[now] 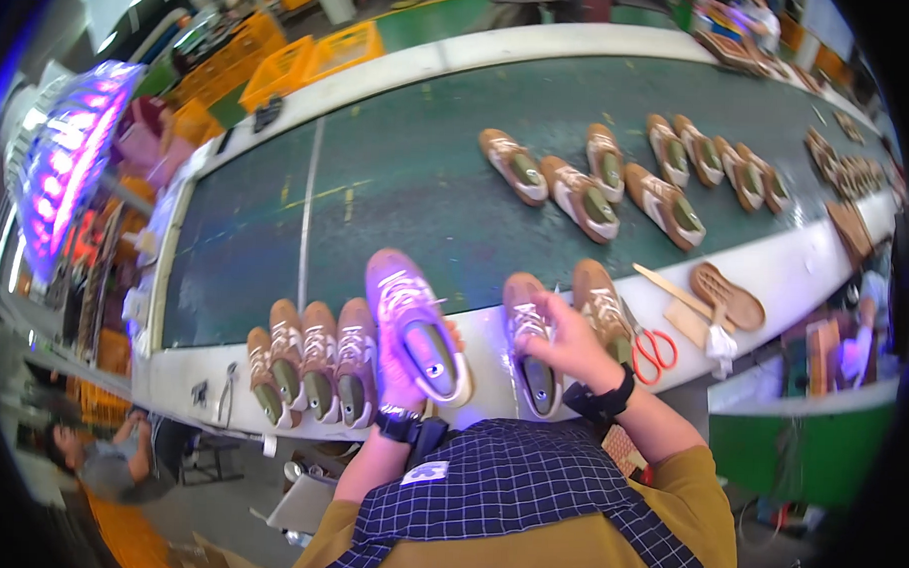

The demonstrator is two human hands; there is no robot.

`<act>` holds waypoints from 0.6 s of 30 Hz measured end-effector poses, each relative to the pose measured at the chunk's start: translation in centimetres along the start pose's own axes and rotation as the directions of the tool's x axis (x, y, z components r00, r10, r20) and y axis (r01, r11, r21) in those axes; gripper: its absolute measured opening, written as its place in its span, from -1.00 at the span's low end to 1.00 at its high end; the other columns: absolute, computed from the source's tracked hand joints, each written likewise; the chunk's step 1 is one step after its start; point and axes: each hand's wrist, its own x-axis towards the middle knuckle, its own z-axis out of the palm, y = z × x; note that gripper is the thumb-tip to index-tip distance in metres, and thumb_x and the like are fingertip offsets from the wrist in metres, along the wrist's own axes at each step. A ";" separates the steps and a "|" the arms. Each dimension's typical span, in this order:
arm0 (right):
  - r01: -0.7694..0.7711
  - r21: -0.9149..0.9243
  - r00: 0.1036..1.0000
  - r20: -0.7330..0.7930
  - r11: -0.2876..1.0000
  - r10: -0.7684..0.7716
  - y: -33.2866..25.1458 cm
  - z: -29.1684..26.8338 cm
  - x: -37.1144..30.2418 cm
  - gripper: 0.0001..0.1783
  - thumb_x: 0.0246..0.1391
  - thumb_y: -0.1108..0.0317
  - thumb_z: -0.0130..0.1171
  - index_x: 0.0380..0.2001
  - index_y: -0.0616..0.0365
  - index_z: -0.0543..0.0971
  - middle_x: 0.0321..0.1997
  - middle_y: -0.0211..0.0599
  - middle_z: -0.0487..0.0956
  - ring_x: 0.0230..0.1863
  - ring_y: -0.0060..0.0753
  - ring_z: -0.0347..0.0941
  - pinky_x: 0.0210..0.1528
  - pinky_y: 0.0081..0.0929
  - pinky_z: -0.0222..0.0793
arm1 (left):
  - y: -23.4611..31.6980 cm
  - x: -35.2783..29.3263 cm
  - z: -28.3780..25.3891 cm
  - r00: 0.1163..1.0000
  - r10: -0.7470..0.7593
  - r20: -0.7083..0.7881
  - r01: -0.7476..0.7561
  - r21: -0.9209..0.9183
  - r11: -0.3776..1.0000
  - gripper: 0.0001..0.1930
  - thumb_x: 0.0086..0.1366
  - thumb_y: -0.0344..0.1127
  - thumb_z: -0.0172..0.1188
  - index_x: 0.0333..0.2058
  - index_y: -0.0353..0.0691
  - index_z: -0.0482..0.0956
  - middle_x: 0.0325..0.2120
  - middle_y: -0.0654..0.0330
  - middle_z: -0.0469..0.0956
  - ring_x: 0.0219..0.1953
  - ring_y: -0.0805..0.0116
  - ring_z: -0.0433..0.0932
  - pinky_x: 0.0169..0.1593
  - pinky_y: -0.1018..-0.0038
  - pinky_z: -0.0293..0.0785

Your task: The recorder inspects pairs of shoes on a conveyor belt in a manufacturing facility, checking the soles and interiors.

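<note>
Your hands were apart, each busy with a shoe, and the step in hand looked like handling two shoes at once. Your left hand point(404, 380) was clamped on a brown shoe point(404, 300), its fingers showing beyond the far side, with the toe pointing away from you and the open collar toward you. Your right hand point(578, 340) lay over a second shoe point(522, 314), fingers and thumb across the laces; I could not tell whether it was gripping or only pressing there, nor whether that shoe's sole rested on the white ledge point(488, 347). As I judged it, the next move called for a steady left hold, so the shoe didn't tip, and a surer right grip if the second shoe was to be lifted. The left-hand shoe lay above and ahead of your left wrist, just beside a row of four shoes point(317, 361) on its left. The second shoe lay under your right fingers, with bare ledge between it and the first. Just beyond your right hand stood another shoe point(600, 299), near the red-handled scissors point(654, 355) and a loose brown sole point(727, 296). Farther off, more shoes point(582, 200) stood on the green work surface point(408, 172).
</note>
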 end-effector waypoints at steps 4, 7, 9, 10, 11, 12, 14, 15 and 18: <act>-0.108 -0.376 0.994 -0.034 0.920 0.103 2.7 3.5 -5.1 -0.11 -0.30 0.21 0.32 0.05 0.45 0.12 -0.11 0.28 0.39 -0.05 0.19 0.35 0.05 -0.18 0.26 | 1.0 -2.2 -2.0 0.991 -0.067 -0.117 0.073 0.054 0.996 -0.07 0.05 0.43 -0.05 0.07 -0.40 0.24 -0.14 -0.17 0.42 -0.14 -0.03 0.47 -0.03 0.11 0.41; -0.267 -0.360 0.944 -0.286 0.894 0.167 5.7 6.0 -6.5 -0.13 -0.32 0.25 0.31 0.03 0.42 0.12 -0.09 0.28 0.38 -0.05 0.20 0.36 0.02 -0.18 0.29 | 1.6 -2.8 -3.1 0.992 -0.122 -0.027 0.124 0.070 0.990 -0.02 -0.02 0.46 0.01 0.06 -0.41 0.24 -0.13 -0.14 0.42 -0.13 -0.01 0.46 0.00 0.11 0.38; -0.378 -0.194 0.905 -0.283 0.905 0.317 4.8 5.7 -6.0 -0.21 -0.35 0.28 0.30 -0.04 0.39 0.18 -0.15 0.25 0.42 -0.09 0.19 0.39 -0.04 -0.20 0.33 | 2.4 -3.2 -3.9 0.972 -0.223 0.072 0.217 0.084 0.973 0.00 -0.03 0.46 0.03 0.07 -0.43 0.23 -0.12 -0.13 0.42 -0.12 0.00 0.46 0.00 0.11 0.39; -0.470 -0.161 0.864 -0.281 0.868 0.417 4.8 5.4 -6.0 -0.24 -0.37 0.29 0.31 -0.07 0.38 0.21 -0.18 0.22 0.44 -0.14 0.17 0.42 -0.07 -0.22 0.35 | 2.6 -3.6 -4.0 0.962 -0.261 0.076 0.253 0.104 0.962 0.01 -0.04 0.43 0.07 0.07 -0.45 0.22 -0.12 -0.13 0.42 -0.11 0.00 0.47 -0.02 0.11 0.42; -0.557 -0.128 0.815 -0.274 0.821 0.511 4.5 5.1 -6.1 -0.26 -0.40 0.30 0.31 -0.10 0.37 0.24 -0.22 0.20 0.46 -0.18 0.14 0.44 -0.10 -0.24 0.38 | 2.9 -3.8 -4.3 0.952 -0.303 0.034 0.291 0.189 0.938 0.08 -0.11 0.49 0.06 0.05 -0.50 0.25 -0.15 -0.13 0.45 -0.16 0.03 0.50 -0.06 0.16 0.46; -0.560 -0.076 0.800 -0.308 0.825 0.515 3.4 4.2 -6.1 -0.35 -0.43 0.33 0.33 -0.19 0.34 0.30 -0.28 0.13 0.49 -0.25 0.03 0.47 -0.14 -0.30 0.39 | 2.9 -4.0 -4.7 0.953 -0.301 0.034 0.288 0.206 0.935 0.06 -0.10 0.48 0.06 0.05 -0.51 0.26 -0.15 -0.14 0.45 -0.16 0.03 0.50 -0.06 0.16 0.46; -0.473 0.284 0.809 -0.233 0.834 0.539 4.9 2.8 -6.8 -0.42 -0.39 0.40 0.30 -0.19 0.28 0.35 -0.29 -0.14 0.48 -0.29 -0.25 0.47 -0.19 -0.41 0.40 | 3.1 -4.1 -5.2 0.946 -0.318 0.059 0.295 0.247 0.923 0.05 -0.08 0.44 0.08 0.06 -0.53 0.22 -0.13 -0.16 0.44 -0.15 0.01 0.51 -0.07 0.17 0.47; -0.440 0.571 0.792 -0.118 0.694 0.599 4.1 2.0 -6.7 -0.44 -0.37 0.43 0.29 -0.18 0.26 0.36 -0.30 -0.24 0.47 -0.29 -0.33 0.46 -0.20 -0.45 0.40 | 3.3 -4.2 -5.2 0.948 -0.311 0.064 0.287 0.245 0.926 0.05 -0.08 0.44 0.08 0.06 -0.53 0.22 -0.13 -0.16 0.44 -0.15 0.01 0.51 -0.07 0.17 0.47; -0.289 0.791 0.828 -0.076 0.539 0.556 2.3 2.4 -7.9 -0.43 -0.35 0.46 0.26 -0.14 0.23 0.36 -0.25 -0.28 0.45 -0.23 -0.41 0.43 -0.17 -0.50 0.38 | 3.7 -4.2 -4.0 0.908 -0.383 0.168 0.329 0.276 0.903 0.03 -0.05 0.36 0.13 0.15 -0.42 0.11 -0.02 -0.19 0.36 -0.08 -0.02 0.47 -0.07 0.12 0.49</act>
